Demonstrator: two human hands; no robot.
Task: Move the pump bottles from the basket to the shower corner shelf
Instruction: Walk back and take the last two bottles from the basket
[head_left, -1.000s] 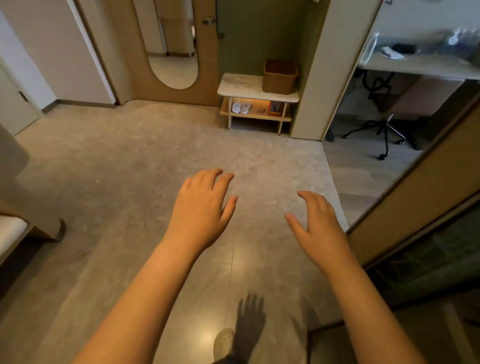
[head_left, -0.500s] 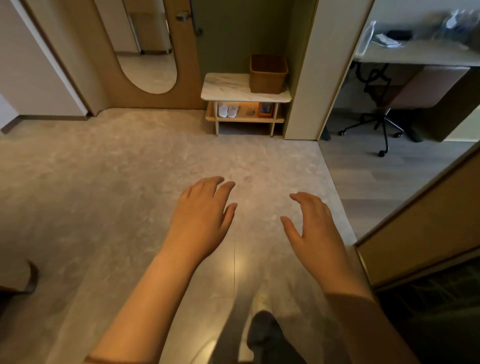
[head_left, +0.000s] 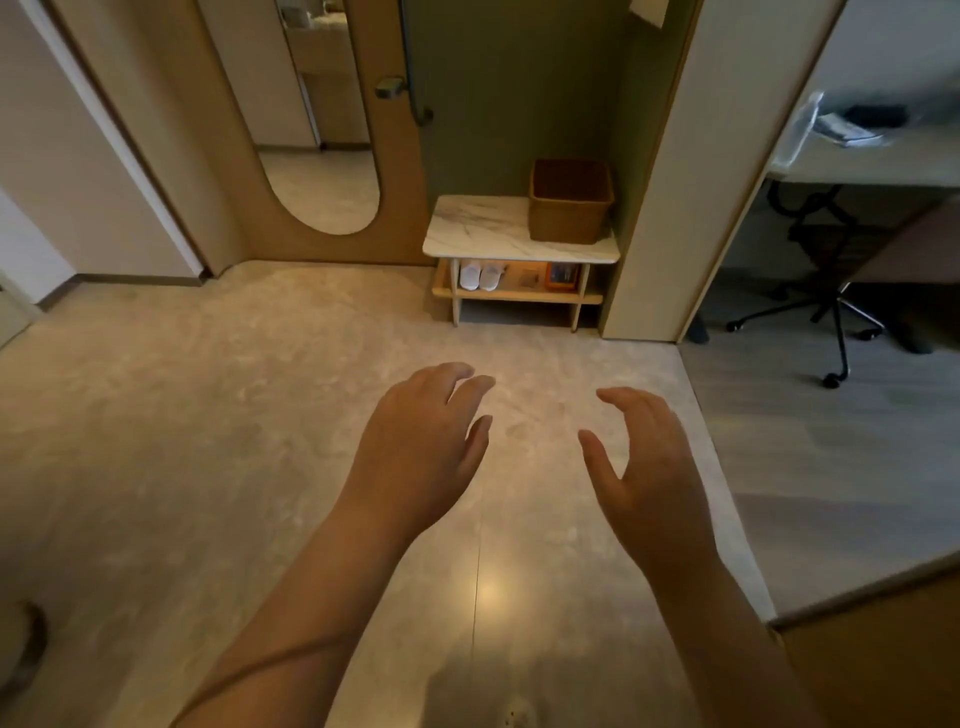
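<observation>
A brown woven basket stands on the right end of a small marble-topped bench in a green alcove ahead. Its inside is dark and no pump bottle shows from here. My left hand and my right hand hang over the tiled floor well short of the bench, both with relaxed fingers and holding nothing. No shower shelf is in view.
White slippers and small boxes lie on the bench's lower shelf. A wooden door with an oval mirror is left of the alcove. A pillar stands to the right, with a desk and office chair beyond it.
The view has moved forward and the bench with the basket looks nearer. Both hands stay out in front, empty, in much the same pose.
</observation>
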